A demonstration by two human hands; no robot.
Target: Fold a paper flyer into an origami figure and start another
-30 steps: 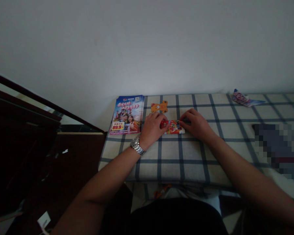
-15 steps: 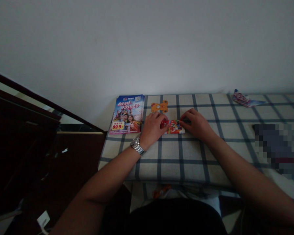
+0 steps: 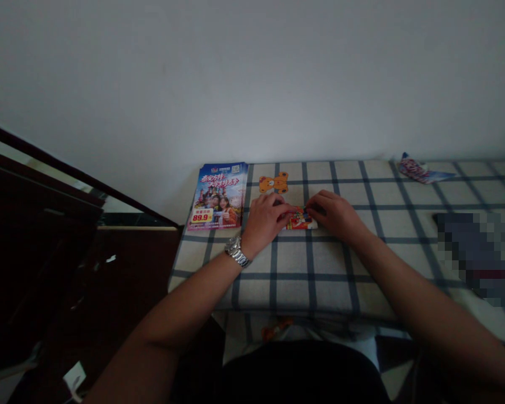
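Observation:
A small folded piece of colourful printed paper (image 3: 301,220), mostly red and yellow, lies on the checked tablecloth in front of me. My left hand (image 3: 270,217), with a metal watch on its wrist, grips the paper's left part with bent fingers. At the right part, my right hand (image 3: 329,213) pinches the upper edge between thumb and fingers. Both hands partly cover the paper. A stack of printed leaflets (image 3: 216,196) lies left of my left hand, and a bear picture (image 3: 273,183) shows on the cloth just beyond it.
The checked cloth (image 3: 294,292) covers the table, which meets a pale wall at the back. A folded paper shape (image 3: 423,169) lies at the back right. A blurred-out dark object (image 3: 473,252) lies at the right. Dark furniture stands left.
My left thumb and fingers have moved slightly right over the paper. My right hand has shifted a little left and down, its fingers closer to the left hand's.

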